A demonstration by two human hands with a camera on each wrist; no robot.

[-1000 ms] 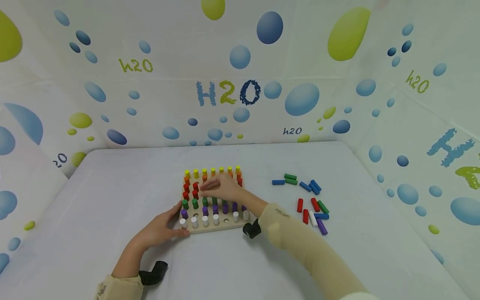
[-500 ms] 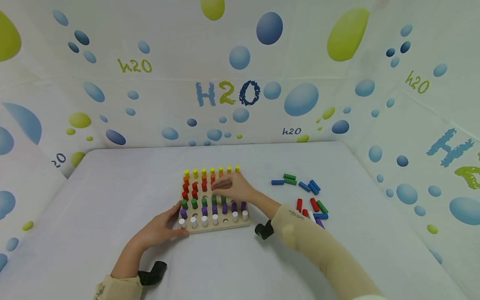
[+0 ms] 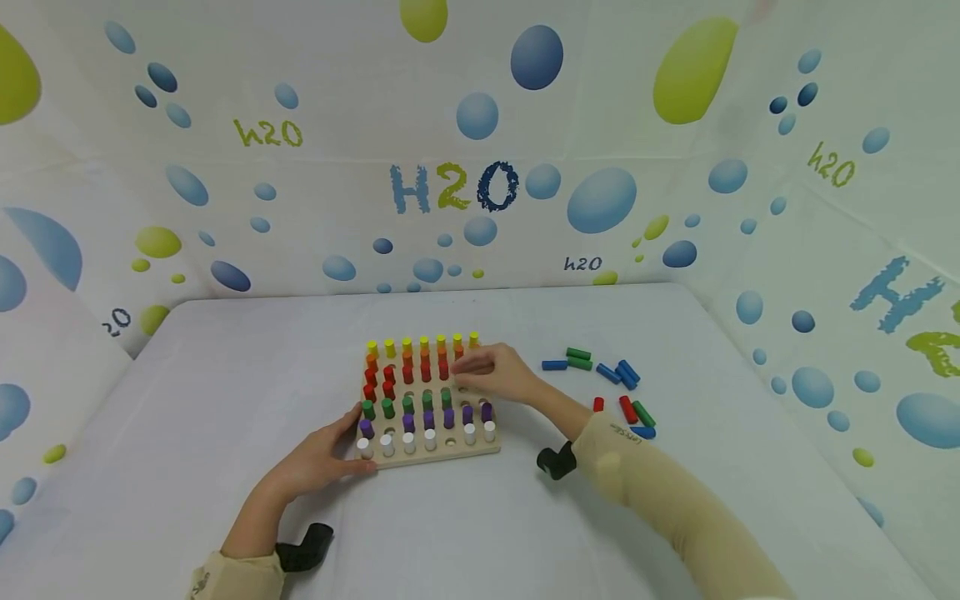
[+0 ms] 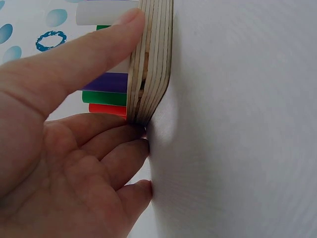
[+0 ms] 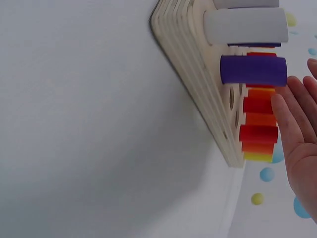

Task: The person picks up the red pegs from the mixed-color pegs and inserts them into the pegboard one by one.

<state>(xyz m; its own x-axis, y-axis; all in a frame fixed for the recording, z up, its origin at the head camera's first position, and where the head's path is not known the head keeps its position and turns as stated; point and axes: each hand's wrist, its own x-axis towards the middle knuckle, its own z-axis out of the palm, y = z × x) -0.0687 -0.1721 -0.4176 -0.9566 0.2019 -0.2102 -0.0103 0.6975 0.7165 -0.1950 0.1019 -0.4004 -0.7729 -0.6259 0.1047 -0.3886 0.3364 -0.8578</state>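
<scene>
A wooden pegboard (image 3: 438, 457) holds rows of coloured pegs, from yellow pegs (image 3: 423, 342) at the back to white pegs (image 3: 430, 440) in front. Several holes are bare. My left hand (image 3: 318, 457) grips the board's near left corner; in the left wrist view the thumb lies on one edge of the board (image 4: 158, 49) and the fingers on the other. At the right end of the red row is my right hand (image 3: 498, 372). The right wrist view has its fairly straight fingers (image 5: 283, 119) at the top of a red peg (image 5: 257, 105), with no loose peg visible in them.
Loose blue pegs (image 3: 608, 373) and green pegs (image 3: 579, 363) lie on the white cloth to the right of the board. Nearer lie a red peg (image 3: 627, 409), a green peg (image 3: 643, 413) and a blue peg (image 3: 642, 432), partly behind the right sleeve (image 3: 637, 467).
My right hand has moved rightward along the red row, uncovering red pegs behind it. The right forearm now covers more of the loose pegs. The left hand keeps its place.
</scene>
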